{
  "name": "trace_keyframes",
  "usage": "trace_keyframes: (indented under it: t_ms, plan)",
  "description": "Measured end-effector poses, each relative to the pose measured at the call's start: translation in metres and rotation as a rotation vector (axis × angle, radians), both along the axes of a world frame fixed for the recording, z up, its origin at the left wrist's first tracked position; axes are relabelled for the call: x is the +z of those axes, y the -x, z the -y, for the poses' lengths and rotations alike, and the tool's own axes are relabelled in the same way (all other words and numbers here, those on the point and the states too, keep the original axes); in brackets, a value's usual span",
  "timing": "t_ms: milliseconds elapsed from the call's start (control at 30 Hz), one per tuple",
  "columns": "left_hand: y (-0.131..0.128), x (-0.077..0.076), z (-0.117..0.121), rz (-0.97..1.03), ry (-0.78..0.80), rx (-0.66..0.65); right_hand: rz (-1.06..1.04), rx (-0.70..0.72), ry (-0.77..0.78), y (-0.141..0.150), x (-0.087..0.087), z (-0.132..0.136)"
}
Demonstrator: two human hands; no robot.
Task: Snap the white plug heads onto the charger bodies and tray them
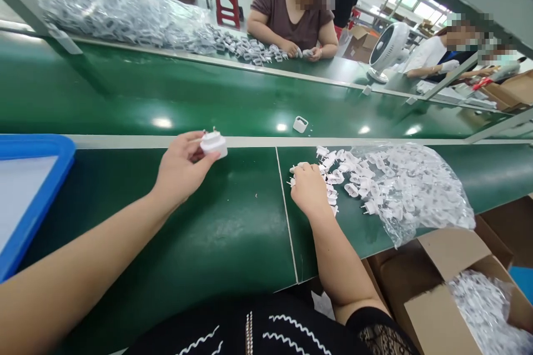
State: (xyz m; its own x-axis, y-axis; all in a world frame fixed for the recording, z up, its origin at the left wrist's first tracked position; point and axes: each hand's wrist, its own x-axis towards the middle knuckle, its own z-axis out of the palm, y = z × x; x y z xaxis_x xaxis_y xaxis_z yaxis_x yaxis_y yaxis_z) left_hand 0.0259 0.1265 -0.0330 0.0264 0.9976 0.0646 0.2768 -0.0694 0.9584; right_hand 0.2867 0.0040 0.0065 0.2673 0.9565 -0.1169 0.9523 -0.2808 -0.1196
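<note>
My left hand [179,166] holds a white plug charger housing [214,145] between thumb and fingers, above the green table. Small metal pins stick up from its top. My right hand [308,188] is closed over the left edge of a pile of white plug pieces [352,189], with the fingers curled down on one of them. Part of that piece shows at the fingertips; the rest is hidden. The pile spills out of a clear plastic bag [428,194] full of similar pieces.
A blue tray [62,150] lies at the left. One white housing [300,124] rests on the conveyor belt [233,105]. An open cardboard box [453,310] with bagged pieces stands lower right. Across the belt, a co-worker [291,16] handles pieces near a large bag [125,16] and a fan [389,47].
</note>
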Motion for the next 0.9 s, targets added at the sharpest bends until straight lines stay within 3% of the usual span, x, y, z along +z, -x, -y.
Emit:
trace_keyframes:
  t_ms: [167, 267, 433, 533, 633, 733, 833, 900]
  plan:
    - [-0.024, -0.002, -0.089, -0.120, -0.041, 0.134, -0.015, 0.021, -0.030, 0.002, 0.000, 0.002]
    - [-0.023, -0.007, -0.118, -0.175, -0.065, 0.200, -0.021, 0.036, -0.038, 0.003, 0.000, 0.007]
    - [-0.017, -0.015, -0.115, -0.199, -0.203, 0.262, -0.071, 0.069, -0.033, 0.007, 0.000, 0.008]
    - [-0.033, -0.013, -0.101, -0.233, -0.314, 0.234, -0.098, 0.066, -0.042, 0.009, 0.001, 0.006]
    - [-0.079, -0.011, -0.093, -0.269, -0.344, 0.051, -0.105, 0.058, -0.034, 0.010, 0.002, 0.004]
    - [-0.138, -0.010, -0.097, -0.297, -0.236, -0.092, -0.090, 0.048, -0.023, 0.011, 0.001, 0.003]
    - [-0.182, -0.008, -0.105, -0.311, -0.073, -0.145, -0.085, 0.030, -0.030, 0.012, 0.001, 0.001]
    - [-0.195, -0.004, -0.107, -0.299, 0.009, -0.142, -0.099, 0.019, -0.046, 0.014, 0.001, 0.001]
